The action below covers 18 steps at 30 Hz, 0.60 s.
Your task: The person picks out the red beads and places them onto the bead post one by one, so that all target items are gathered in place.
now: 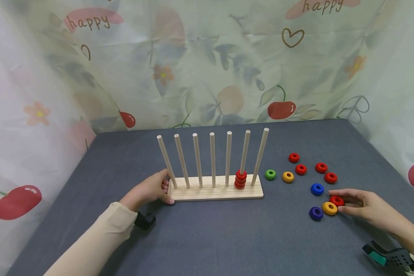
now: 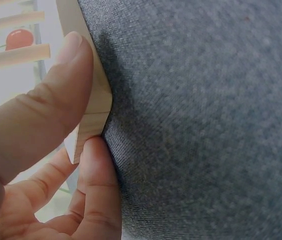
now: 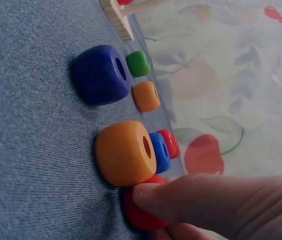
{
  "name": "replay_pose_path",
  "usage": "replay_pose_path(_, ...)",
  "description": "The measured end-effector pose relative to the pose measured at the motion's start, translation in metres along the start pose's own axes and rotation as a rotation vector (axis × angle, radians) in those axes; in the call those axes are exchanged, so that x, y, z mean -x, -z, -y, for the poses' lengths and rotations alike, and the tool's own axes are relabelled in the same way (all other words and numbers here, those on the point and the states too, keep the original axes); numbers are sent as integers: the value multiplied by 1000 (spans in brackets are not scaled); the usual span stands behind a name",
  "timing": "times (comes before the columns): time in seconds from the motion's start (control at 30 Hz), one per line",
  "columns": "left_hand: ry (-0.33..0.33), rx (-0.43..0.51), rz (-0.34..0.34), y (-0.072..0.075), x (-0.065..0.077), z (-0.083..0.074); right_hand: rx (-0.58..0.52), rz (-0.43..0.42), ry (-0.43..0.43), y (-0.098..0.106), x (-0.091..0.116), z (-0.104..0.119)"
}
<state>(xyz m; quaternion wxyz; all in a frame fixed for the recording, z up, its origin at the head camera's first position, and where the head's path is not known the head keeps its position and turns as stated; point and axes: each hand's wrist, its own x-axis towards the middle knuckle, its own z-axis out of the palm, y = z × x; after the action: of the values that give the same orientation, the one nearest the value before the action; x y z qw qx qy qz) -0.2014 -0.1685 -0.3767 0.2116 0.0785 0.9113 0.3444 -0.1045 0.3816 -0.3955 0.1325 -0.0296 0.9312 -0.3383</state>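
A wooden peg rack [image 1: 201, 193] with several upright pegs stands mid-table, and red beads [image 1: 240, 180] are stacked on its second peg from the right. At the rack's left end my left hand [image 1: 155, 188] grips the base. The left wrist view shows the thumb along one side of the base [image 2: 93, 122] and fingertips at its end. Over at the right, my right hand [image 1: 365, 207] has thumb and fingers around a red bead [image 1: 336, 200] lying on the table. A yellow bead [image 1: 329, 208] touches that red bead; in the right wrist view, the fingers partly hide the red one.
Near the right hand lie a dark blue bead [image 1: 316, 213] and a blue bead [image 1: 317, 189]. Farther back are several loose red beads [image 1: 301, 169], a second yellow bead [image 1: 288, 177] and a green bead [image 1: 270, 174] beside the rack. A patterned curtain [image 1: 207, 69] borders the table.
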Motion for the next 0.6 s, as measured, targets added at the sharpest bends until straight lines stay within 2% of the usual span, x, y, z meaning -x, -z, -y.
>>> replay_pose_path(0.23,-60,24,28,3,4,-2,-10,-4,4,-2,-1,1)
replay_pose_path(0.4,-43,56,22,2,3,-1,-15,-7,21,-2,-1,0)
replay_pose_path(0.6,-31,40,12,1,3,-2,-13,-8,21,-3,-2,-1)
